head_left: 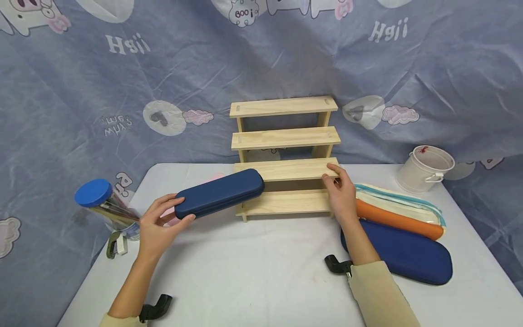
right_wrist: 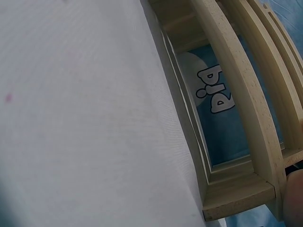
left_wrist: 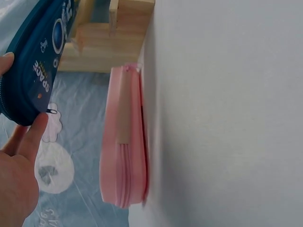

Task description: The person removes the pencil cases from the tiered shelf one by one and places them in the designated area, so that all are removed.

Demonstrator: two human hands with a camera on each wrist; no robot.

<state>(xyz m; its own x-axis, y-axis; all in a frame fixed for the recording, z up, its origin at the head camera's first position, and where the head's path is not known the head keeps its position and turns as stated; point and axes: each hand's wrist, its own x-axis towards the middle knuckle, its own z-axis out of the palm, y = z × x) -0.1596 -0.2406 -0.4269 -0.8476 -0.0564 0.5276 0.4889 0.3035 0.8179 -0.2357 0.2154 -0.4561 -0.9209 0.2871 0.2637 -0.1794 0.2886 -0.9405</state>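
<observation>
My left hand [head_left: 159, 227] pinches one end of a dark blue zipped pencil case [head_left: 220, 193], holding it tilted above the table. Its other end overlaps the left front of a four-tier wooden shelf [head_left: 286, 170]. In the left wrist view, the pencil case [left_wrist: 35, 71] shows "SPACE" lettering on its underside. A pink pencil case [left_wrist: 110, 142] lies on the table beneath it, mostly hidden in the head view. My right hand [head_left: 342, 195] grips the right end of the shelf's second-lowest board. That hand barely shows at the right wrist view's edge.
At right lie a clear-and-orange pouch [head_left: 400, 211] and a larger navy case [head_left: 404, 254], with a white bucket [head_left: 421, 172] behind. A blue-lidded jar [head_left: 94, 193] and a stapler-like item [head_left: 116, 245] stand at left. A patterned cloth [head_left: 184, 68] hangs behind the shelf.
</observation>
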